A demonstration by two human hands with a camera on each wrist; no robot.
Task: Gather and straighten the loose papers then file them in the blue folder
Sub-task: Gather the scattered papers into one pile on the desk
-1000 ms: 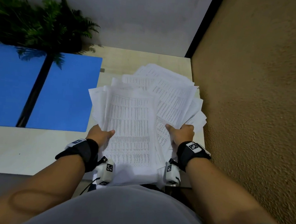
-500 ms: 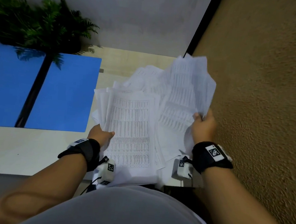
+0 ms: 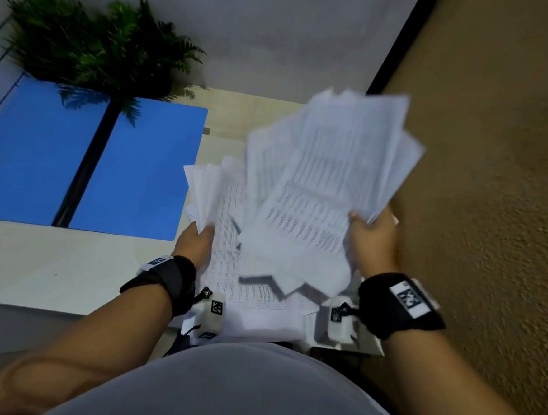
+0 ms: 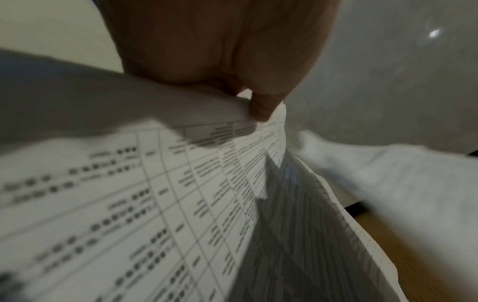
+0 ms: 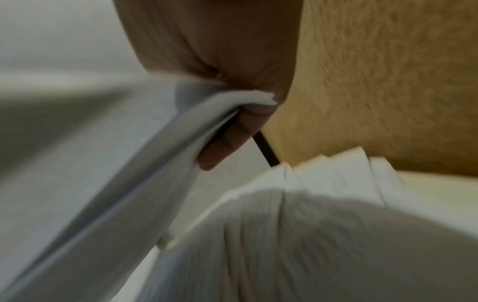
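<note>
Paper sheaves (image 3: 316,191) in both grips, R (image 3: 372,237) by wall, L (image 3: 196,239) beside folder (image 3: 139,172).

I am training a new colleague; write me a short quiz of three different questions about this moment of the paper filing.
1. True or false: the blue folder lies open on the desk, with no papers in it yet.
2. Which hand holds the raised sheaf of papers? A) left hand B) right hand C) neither
3. Fill in: the left hand grips a second, fanned bunch by its ______ edge.

Key
1. True.
2. B: the right hand grips it at its lower right corner; the right wrist view shows fingers curled under the sheets.
3. Near (lower) edge.
</note>
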